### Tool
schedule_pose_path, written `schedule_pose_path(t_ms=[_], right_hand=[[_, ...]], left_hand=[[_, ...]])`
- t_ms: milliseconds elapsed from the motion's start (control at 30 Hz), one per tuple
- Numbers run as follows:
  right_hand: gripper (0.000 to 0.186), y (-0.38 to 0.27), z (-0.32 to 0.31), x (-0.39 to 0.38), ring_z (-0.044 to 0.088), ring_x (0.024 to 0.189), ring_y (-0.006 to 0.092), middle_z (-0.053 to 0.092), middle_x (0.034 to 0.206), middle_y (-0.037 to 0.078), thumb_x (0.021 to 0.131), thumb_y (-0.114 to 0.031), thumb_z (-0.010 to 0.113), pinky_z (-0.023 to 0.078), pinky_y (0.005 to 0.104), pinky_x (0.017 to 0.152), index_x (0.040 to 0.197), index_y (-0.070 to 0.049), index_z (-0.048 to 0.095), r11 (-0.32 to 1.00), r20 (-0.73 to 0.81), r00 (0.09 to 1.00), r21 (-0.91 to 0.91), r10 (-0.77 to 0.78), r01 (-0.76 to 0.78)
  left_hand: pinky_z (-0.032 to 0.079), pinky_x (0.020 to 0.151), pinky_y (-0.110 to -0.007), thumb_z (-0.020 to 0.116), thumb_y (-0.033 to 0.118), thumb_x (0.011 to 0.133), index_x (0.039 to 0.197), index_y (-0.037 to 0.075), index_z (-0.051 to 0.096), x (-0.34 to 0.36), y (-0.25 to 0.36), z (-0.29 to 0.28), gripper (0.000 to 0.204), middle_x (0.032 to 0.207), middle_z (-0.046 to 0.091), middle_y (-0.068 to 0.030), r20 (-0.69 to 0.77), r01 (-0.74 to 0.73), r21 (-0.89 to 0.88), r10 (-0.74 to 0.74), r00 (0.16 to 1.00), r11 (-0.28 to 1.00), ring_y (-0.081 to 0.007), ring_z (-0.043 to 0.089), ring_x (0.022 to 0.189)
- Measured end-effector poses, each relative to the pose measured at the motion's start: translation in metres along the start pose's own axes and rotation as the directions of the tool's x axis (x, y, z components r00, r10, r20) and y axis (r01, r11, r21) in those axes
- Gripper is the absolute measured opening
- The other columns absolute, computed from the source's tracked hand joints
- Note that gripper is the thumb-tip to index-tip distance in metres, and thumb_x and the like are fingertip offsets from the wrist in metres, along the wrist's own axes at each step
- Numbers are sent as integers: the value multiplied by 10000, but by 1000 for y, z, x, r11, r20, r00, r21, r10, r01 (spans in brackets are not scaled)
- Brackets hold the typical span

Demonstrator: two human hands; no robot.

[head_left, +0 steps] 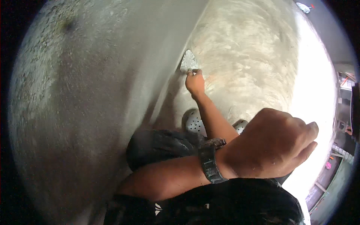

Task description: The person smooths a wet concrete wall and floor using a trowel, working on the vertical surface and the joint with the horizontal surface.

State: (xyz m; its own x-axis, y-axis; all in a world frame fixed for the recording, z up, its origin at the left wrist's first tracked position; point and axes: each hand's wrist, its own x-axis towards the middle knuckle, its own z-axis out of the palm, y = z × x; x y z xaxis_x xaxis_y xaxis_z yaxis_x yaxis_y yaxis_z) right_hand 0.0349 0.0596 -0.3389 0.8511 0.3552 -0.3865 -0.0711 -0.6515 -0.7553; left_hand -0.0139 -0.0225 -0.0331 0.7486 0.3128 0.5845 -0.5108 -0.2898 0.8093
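Note:
My right hand (195, 81) reaches forward with its fingers wrapped round the handle end of a small pointed trowel (188, 61). The trowel's blade is smeared with grey mortar. It lies along the seam where the rough grey wall (101, 82) on the left meets the smeared, pale cement surface (240, 48). Close to the camera, my left hand (273, 146) is held across my body, fingers curled into a fist. Whatever it may hold is hidden. A dark watch (210, 163) circles the left wrist.
Pale perforated clogs (194, 123) are on my feet, near the wall's base. A bright white band (313, 90) runs along the right. Beyond it lie scattered items, including a pink object (328, 165). A small whitish object (303, 7) with a red part sits at upper right.

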Motion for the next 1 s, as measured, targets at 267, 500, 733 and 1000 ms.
schedule_pose_path(t_ms=[267,500,733,1000], right_hand=[[308,-88,-66,199,724,782,342,728,879,223,892,-207,565,569,428,758,965,70,679,916,283,956,-360,-73,177],[617,-52,-95,168,628,1210,386,636,1290,260,935,-203,544,511,469,1006,1500,-36,359,702,197,977,-684,-84,199],[478,-46,-130,46,652,1119,416,678,1186,244,960,-207,489,518,498,970,1413,-54,468,500,607,794,-676,-40,542],[449,-31,-170,145,686,1028,397,701,1043,281,898,-340,609,544,447,876,1121,45,669,796,285,930,-495,-231,349]], left_hand=[[469,564,-424,679,180,893,905,35,578,78,24,-2,177,656,580,-103,-4,68,-86,-69,998,994,-297,614,605],[485,566,-434,695,136,870,851,28,577,47,12,2,161,628,600,-114,-25,77,-179,-82,996,981,-307,632,576],[499,585,-445,690,124,864,831,19,574,25,5,-10,160,619,608,-130,26,47,-64,-46,999,997,-313,637,568],[491,562,-431,676,149,885,813,21,574,25,4,-1,180,601,592,-130,47,-37,-60,40,998,998,-306,634,559]])
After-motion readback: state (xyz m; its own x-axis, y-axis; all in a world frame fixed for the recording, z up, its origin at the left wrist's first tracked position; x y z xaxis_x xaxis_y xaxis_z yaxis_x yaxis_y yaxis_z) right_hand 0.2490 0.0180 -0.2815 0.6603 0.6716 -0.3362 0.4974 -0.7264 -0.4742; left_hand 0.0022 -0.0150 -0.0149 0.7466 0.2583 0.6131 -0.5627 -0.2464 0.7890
